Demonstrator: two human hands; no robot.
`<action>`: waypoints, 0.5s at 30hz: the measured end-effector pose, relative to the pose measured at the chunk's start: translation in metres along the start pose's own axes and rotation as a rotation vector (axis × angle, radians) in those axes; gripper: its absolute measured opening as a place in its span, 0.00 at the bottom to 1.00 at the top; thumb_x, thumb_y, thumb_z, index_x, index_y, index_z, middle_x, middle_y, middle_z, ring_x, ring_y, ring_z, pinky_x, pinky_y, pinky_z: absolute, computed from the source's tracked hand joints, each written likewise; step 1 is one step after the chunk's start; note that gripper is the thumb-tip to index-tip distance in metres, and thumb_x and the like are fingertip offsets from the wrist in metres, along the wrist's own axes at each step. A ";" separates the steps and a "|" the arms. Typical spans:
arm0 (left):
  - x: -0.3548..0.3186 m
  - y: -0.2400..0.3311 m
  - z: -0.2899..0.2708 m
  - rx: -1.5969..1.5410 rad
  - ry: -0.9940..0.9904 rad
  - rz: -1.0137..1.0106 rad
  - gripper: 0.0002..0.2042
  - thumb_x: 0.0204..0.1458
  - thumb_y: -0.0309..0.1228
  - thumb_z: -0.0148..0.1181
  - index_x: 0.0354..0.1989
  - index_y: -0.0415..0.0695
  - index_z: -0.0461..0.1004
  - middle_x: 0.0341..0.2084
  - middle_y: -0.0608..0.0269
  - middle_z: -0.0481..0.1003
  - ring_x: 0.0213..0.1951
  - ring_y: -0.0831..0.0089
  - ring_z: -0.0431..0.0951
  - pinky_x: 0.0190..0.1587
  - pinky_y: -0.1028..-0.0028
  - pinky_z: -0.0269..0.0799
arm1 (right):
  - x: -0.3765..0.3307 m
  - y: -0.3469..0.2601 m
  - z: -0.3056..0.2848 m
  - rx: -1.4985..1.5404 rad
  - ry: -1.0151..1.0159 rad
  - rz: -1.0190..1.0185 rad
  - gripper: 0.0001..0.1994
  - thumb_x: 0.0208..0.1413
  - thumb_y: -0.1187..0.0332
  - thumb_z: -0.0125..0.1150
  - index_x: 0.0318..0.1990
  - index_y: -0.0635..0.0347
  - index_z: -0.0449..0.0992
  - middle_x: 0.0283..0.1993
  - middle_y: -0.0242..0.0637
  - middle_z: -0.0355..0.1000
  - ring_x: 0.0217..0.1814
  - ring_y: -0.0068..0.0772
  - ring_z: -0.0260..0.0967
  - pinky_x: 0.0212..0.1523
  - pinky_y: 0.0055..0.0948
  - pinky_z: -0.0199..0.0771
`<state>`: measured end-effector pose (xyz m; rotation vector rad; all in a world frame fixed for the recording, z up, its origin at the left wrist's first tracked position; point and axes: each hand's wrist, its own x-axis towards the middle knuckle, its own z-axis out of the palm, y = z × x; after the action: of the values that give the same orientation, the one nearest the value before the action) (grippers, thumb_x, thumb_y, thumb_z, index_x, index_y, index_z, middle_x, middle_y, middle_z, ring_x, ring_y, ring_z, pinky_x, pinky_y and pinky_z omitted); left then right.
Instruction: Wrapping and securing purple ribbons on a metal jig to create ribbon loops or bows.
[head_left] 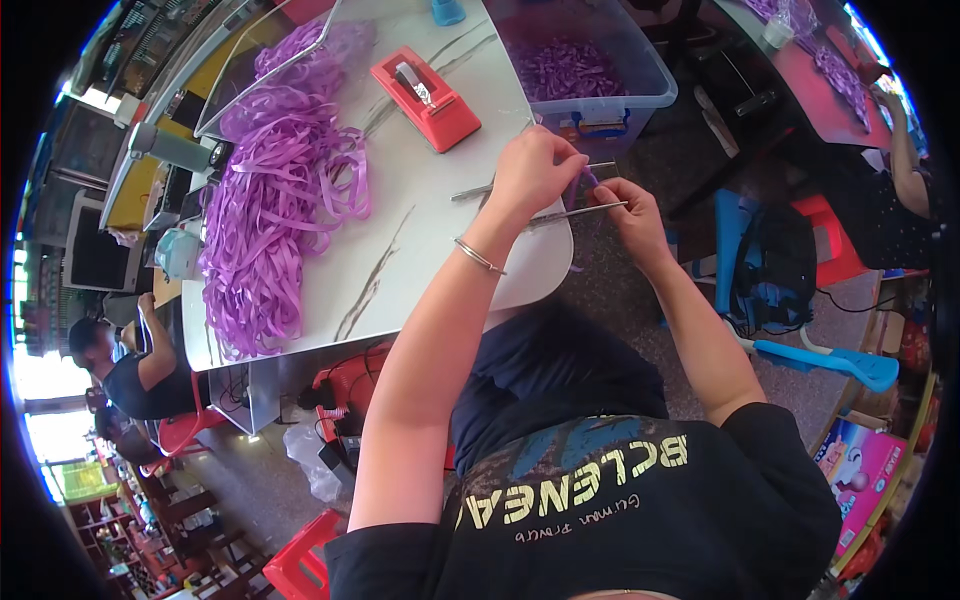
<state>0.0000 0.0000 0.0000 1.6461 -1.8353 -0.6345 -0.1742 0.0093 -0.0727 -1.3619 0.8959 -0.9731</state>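
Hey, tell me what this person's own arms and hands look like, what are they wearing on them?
Both forearms are bare, coming up from the lower edge. The left hand has a thin silver bangle around its wrist. The right hand shows no ring, watch or glove that I can make out. Short black sleeves of a black T-shirt with pale lettering cover only the upper arms.

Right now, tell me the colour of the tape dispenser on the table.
Red tape dispenser, clearest in the head view.
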 end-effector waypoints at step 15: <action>0.003 0.002 0.001 0.046 -0.079 -0.023 0.10 0.40 0.40 0.61 0.24 0.48 0.80 0.21 0.60 0.76 0.28 0.66 0.76 0.35 0.70 0.70 | -0.139 -0.051 0.002 -0.179 -0.036 0.168 0.08 0.51 0.68 0.55 0.31 0.63 0.76 0.28 0.33 0.74 0.33 0.21 0.69 0.39 0.21 0.64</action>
<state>-0.0026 -0.0026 0.0010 1.6962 -1.9022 -0.6811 -0.2239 0.1412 -0.0270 -1.4245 1.0724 -0.7522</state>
